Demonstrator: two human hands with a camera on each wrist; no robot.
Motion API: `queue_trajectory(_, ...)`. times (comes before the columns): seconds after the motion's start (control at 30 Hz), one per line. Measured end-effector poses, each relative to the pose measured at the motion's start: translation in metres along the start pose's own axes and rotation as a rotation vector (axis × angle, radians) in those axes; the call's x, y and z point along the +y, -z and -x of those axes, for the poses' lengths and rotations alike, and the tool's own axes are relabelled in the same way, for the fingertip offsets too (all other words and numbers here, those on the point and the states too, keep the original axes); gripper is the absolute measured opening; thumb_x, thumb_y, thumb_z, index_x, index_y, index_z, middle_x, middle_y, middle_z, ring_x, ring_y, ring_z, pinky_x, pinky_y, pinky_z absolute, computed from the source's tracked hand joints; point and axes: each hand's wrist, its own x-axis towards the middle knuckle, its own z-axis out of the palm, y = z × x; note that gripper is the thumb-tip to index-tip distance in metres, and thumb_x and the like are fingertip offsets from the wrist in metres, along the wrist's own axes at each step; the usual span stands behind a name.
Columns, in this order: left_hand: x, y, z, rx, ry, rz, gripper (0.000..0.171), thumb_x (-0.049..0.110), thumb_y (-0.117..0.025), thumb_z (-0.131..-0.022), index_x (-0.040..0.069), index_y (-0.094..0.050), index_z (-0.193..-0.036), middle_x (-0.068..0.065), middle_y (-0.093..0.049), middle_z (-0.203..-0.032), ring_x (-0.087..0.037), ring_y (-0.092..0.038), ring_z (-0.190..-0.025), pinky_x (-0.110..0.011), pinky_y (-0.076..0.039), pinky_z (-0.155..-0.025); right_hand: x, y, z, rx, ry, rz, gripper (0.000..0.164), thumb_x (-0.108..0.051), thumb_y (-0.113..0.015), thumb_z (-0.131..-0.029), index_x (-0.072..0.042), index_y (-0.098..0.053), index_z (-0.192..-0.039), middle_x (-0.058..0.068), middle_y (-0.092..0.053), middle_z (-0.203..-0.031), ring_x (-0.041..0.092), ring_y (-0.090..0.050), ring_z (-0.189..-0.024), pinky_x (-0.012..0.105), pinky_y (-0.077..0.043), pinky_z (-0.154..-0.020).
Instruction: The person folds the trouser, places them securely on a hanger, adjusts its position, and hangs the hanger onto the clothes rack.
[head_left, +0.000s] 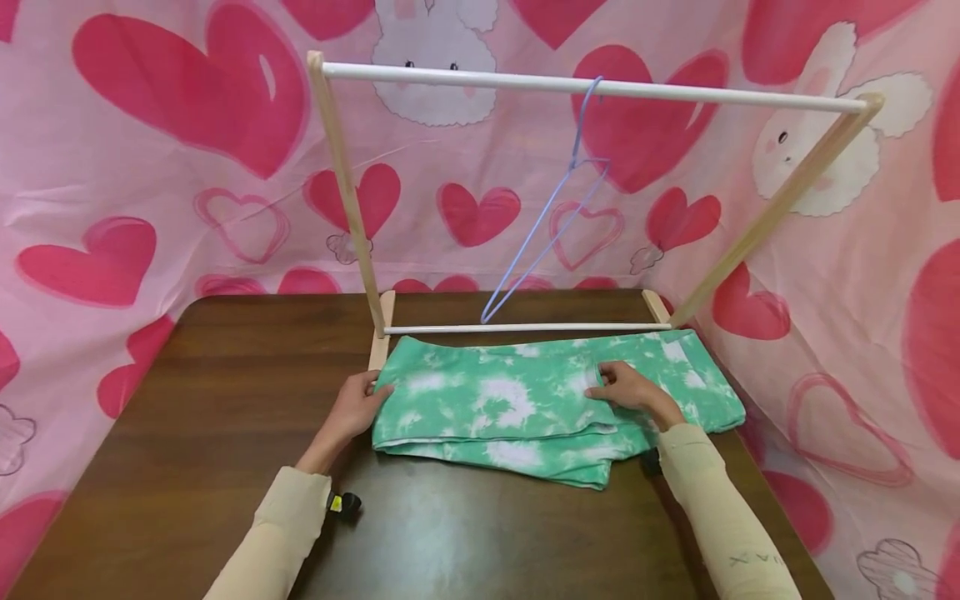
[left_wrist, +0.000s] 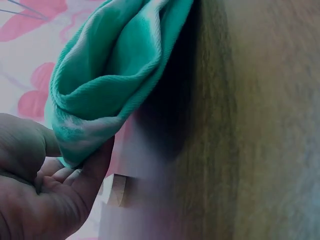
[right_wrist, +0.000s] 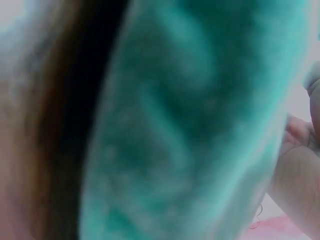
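Observation:
A green and white tie-dye garment (head_left: 506,392) lies folded in long layers on the table, its right part reaching past my right hand. At the garment's left end, my left hand (head_left: 360,404) pinches the edge between thumb and fingers. In the left wrist view, the thumb and fingers of that hand (left_wrist: 60,190) close on a corner of the layered cloth (left_wrist: 95,100), raised off the wood. My right hand (head_left: 630,387) pinches an edge of the upper layer. Blurred green cloth (right_wrist: 195,125) fills most of the right wrist view and partly hides that hand (right_wrist: 300,175).
Behind the garment stands a rack with wooden posts (head_left: 347,192) and a white top rail (head_left: 487,79). A blue hanger (head_left: 525,233) hangs from the rail, its lower end near the bottom bar (head_left: 570,327). Brown tabletop (head_left: 210,417) extends left; heart-patterned fabric (head_left: 480,212) surrounds it.

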Motion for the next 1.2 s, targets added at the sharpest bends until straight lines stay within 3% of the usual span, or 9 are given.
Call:
queue_trajectory(0.13, -0.001, 0.006, 0.002, 0.002, -0.01, -0.015, 0.035, 0.01, -0.055, -0.105, -0.01, -0.059, -0.133, -0.009, -0.062, -0.072, -0.013, -0.057, -0.062, -0.026, -0.048, -0.061, -0.001, -0.005, -0.001, 0.009, 0.003, -0.005, 0.036, -0.018, -0.07, -0.098, -0.005, -0.04, -0.083, 0.003, -0.039, -0.073, 0.015, -0.042, -0.058, 0.029, -0.037, -0.058)
queue_trajectory(0.33, -0.004, 0.021, 0.007, -0.009, 0.01, -0.037, 0.041, 0.013, -0.054, -0.106, -0.01, -0.054, -0.139, -0.018, -0.072, -0.1, -0.013, -0.065, -0.075, -0.026, -0.052, -0.068, -0.007, -0.014, -0.006, 0.016, 0.011, 0.03, 0.034, -0.022, -0.071, -0.097, -0.005, -0.044, -0.085, 0.003, -0.041, -0.075, 0.016, -0.043, -0.064, 0.029, -0.037, -0.061)
queue_trajectory(0.5, -0.007, 0.031, 0.009, 0.004, 0.024, -0.073, 0.041, 0.015, -0.055, -0.106, -0.009, -0.056, -0.139, -0.017, -0.072, -0.093, -0.016, -0.063, -0.071, -0.026, -0.051, -0.063, -0.013, -0.022, -0.008, 0.025, -0.005, 0.057, 0.032, -0.026, -0.072, -0.096, -0.006, -0.048, -0.089, 0.004, -0.043, -0.079, 0.017, -0.043, -0.07, 0.031, -0.036, -0.064)
queue_trajectory(0.73, -0.009, 0.042, 0.014, 0.01, 0.029, -0.07, 0.043, 0.018, -0.057, -0.106, -0.011, -0.056, -0.138, -0.019, -0.074, -0.1, -0.017, -0.067, -0.073, -0.026, -0.055, -0.064, -0.018, -0.03, -0.006, 0.016, 0.039, 0.048, 0.032, -0.027, -0.071, -0.097, -0.004, -0.05, -0.09, 0.004, -0.043, -0.079, 0.017, -0.041, -0.072, 0.033, -0.034, -0.065)
queue_trajectory(1.03, -0.013, 0.065, 0.023, 0.037, 0.022, -0.047, 0.046, 0.022, -0.058, -0.105, -0.01, -0.056, -0.139, -0.022, -0.074, -0.1, -0.017, -0.069, -0.07, -0.027, -0.057, -0.063, -0.023, -0.042, -0.01, -0.083, 0.117, 0.049, 0.039, -0.03, -0.074, -0.095, 0.001, -0.049, -0.093, 0.007, -0.046, -0.083, 0.017, -0.042, -0.077, 0.033, -0.036, -0.07)
queue_trajectory(1.13, -0.016, 0.074, 0.026, 0.041, 0.028, -0.055, 0.048, 0.024, -0.057, -0.106, -0.01, -0.054, -0.14, -0.024, -0.074, -0.103, -0.017, -0.069, -0.07, -0.027, -0.058, -0.064, -0.027, -0.045, -0.009, -0.113, 0.12, 0.043, 0.051, -0.029, -0.075, -0.094, 0.01, -0.055, -0.121, 0.015, -0.059, -0.108, 0.02, -0.053, -0.096, 0.038, -0.046, -0.084)
queue_trajectory(1.2, -0.018, 0.08, 0.029, 0.044, 0.037, -0.067, 0.049, 0.024, -0.057, -0.106, -0.01, -0.053, -0.141, -0.025, -0.073, -0.105, -0.017, -0.069, -0.07, -0.027, -0.057, -0.064, -0.032, -0.049, -0.009, -0.134, 0.109, 0.032, 0.071, -0.029, -0.075, -0.094, 0.012, -0.044, -0.143, 0.023, -0.058, -0.129, 0.026, -0.056, -0.112, 0.046, -0.047, -0.097)
